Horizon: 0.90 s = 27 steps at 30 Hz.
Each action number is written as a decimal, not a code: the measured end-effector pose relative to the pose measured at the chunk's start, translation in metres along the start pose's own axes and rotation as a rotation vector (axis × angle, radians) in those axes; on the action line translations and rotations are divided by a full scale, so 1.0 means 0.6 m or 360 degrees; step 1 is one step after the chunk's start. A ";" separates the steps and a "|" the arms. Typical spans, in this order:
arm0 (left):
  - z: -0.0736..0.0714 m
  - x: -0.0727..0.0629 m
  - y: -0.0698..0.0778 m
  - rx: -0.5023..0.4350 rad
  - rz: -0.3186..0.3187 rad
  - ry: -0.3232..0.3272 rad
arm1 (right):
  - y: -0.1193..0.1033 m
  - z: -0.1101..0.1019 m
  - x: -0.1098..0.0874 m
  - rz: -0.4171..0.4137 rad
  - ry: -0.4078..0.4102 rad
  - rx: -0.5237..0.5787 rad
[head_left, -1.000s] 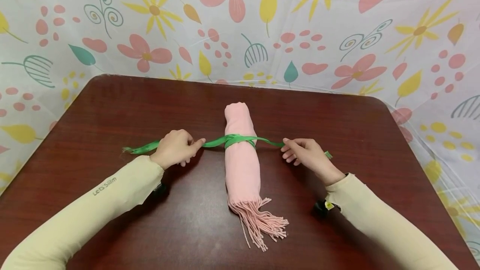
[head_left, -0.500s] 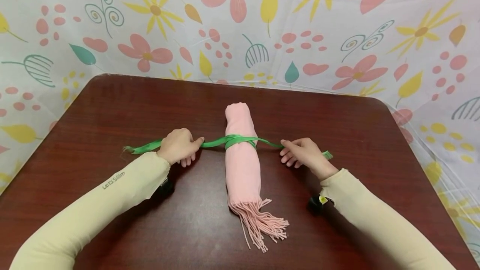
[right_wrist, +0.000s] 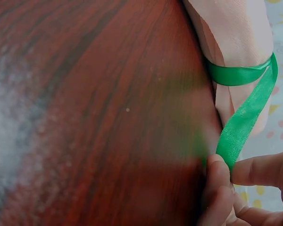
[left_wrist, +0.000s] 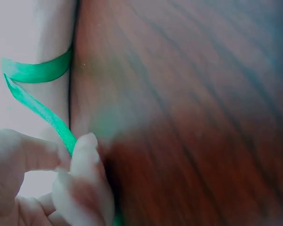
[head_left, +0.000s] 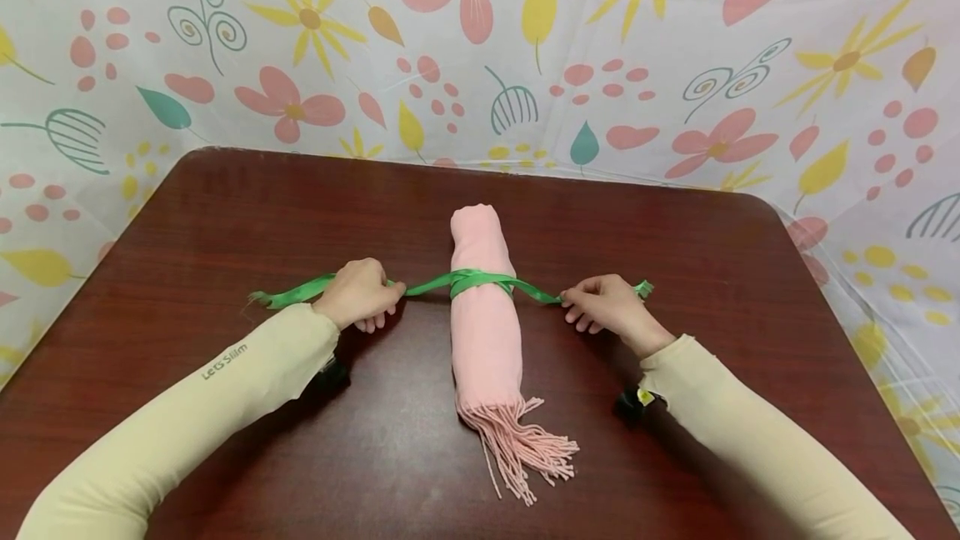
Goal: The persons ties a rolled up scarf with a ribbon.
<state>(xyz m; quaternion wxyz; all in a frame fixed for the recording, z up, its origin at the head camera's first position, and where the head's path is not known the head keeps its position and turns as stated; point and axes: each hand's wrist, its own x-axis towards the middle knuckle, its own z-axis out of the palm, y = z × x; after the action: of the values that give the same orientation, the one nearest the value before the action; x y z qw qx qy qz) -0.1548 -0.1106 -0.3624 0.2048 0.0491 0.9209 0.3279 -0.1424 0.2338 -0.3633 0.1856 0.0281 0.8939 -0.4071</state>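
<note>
A rolled pink scarf (head_left: 486, 340) with a fringe at its near end lies lengthwise on the table. Around its upper middle runs a green ribbon (head_left: 472, 278), crossed on top, with an end leading out to each side. On the left, my left hand (head_left: 358, 294) pinches one ribbon end between thumb and forefinger; the tail trails past the hand. Over on the right, my right hand (head_left: 607, 307) pinches the other end, its short tip showing behind the hand. Both wrist views show the ribbon (right_wrist: 245, 120) running from the scarf into the pinching fingers (left_wrist: 87, 160).
The dark red-brown wooden table (head_left: 262, 207) has rounded far corners. Behind it hangs a white cloth (head_left: 480, 90) printed with flowers and leaves. Pale sleeves (head_left: 187, 415) cover both forearms, and a dark wrist device sits under each cuff.
Both hands shift only slightly and keep their pinch on the ribbon. The right stretch of ribbon now sags and shows wider, and its tip behind the right hand has moved up and left.
</note>
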 end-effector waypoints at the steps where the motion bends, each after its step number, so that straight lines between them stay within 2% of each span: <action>1: 0.000 0.000 0.000 -0.0014 0.0011 0.0003 | 0.000 0.000 0.000 -0.0009 0.0010 0.0007; 6: 0.002 0.001 0.001 -0.0055 0.0076 0.0060 | 0.000 -0.002 -0.001 -0.0056 0.0047 0.0065; 12: 0.000 0.003 -0.001 -0.0044 0.0138 0.0183 | 0.004 -0.007 0.002 -0.0096 0.0079 0.0276; 19: -0.001 0.007 -0.004 -0.0043 0.0249 0.0550 | 0.006 -0.007 0.002 -0.0142 0.0159 0.0514; 22: -0.002 0.009 -0.002 -0.0125 0.0303 0.0624 | 0.004 -0.004 0.001 -0.0183 0.0194 0.0554; 27: -0.001 0.011 0.004 -0.0400 0.0344 0.0611 | 0.000 -0.002 0.001 -0.0260 0.0250 0.0640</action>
<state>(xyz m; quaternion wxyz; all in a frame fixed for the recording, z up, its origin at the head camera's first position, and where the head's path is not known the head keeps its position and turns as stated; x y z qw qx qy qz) -0.1609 -0.1077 -0.3630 -0.0057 0.0582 0.8843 0.4633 -0.1434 0.2345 -0.3625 0.0726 0.0238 0.8059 -0.5872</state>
